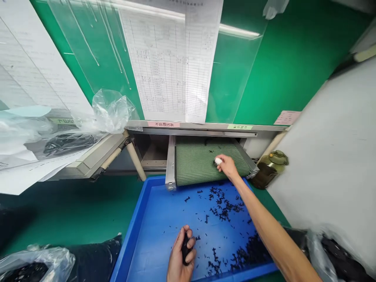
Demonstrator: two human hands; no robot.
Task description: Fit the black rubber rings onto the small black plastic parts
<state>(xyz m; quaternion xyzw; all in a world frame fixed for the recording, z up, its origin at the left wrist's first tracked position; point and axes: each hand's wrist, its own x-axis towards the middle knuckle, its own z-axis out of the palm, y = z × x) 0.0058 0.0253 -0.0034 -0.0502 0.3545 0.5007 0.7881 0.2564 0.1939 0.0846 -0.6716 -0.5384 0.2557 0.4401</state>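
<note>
My right hand (226, 165) reaches over the green ribbed conveyor belt (199, 164), its fingers pinched together. One fingertip has a white covering, and a small black part (215, 163) shows at the tips. Lower down, my left hand (182, 254) is curled around a clump of black parts (186, 248), above the blue tray (152, 231). Many small black parts (223, 205) lie scattered in that tray, with a denser heap (254, 250) towards its front right, partly hidden behind my right forearm.
Metal rails (171, 164) flank the belt. A greenish jug (268, 168) stands to its right, beside a white wall. On the left is a bench (96, 156) with papers and plastic bags (110, 111). Bags of black material (94, 254) lie at both lower sides. Printed sheets (173, 70) hang on the green panel.
</note>
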